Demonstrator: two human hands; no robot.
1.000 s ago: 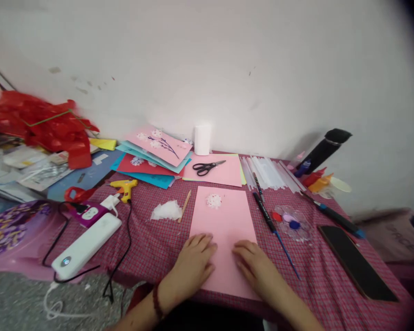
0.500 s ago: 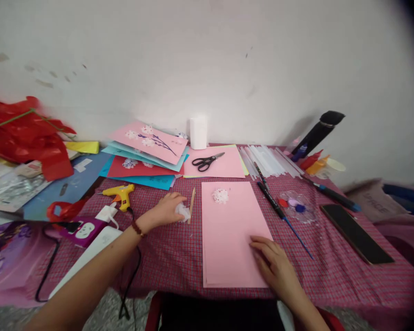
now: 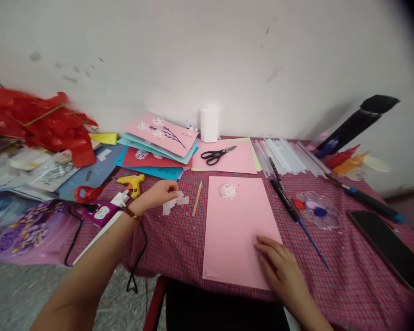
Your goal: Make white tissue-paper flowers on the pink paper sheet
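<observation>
My left hand [image 3: 159, 193] is over the white paper scraps [image 3: 174, 203] on the checked tablecloth. Its fingers are curled together, and what they hold, if anything, is hidden. Just right of the scraps lies a thin wooden stick [image 3: 197, 200] with a pointed end. My right hand [image 3: 281, 262] rests open, fingers stretched, on the lower right edge of a pink paper sheet [image 3: 238, 225]. Near the sheet's top left is a white crumpled-paper blossom [image 3: 228, 191] with small red marks. Another sheet shows beneath at the lower left edge.
Left are a yellow glue gun [image 3: 134, 184], a purple power socket [image 3: 100, 212] and cables. Behind are painted cards [image 3: 165, 135] and black scissors [image 3: 218, 155]. Right are glue sticks [image 3: 284, 156], a blue-handled paintbrush [image 3: 312, 241], a paint palette [image 3: 319, 209] and a phone [image 3: 386, 243].
My left hand has pulled back to the left, and the white scraps now lie spread on the cloth, apart from the stick. My right hand stays on the sheet. The view has shifted.
</observation>
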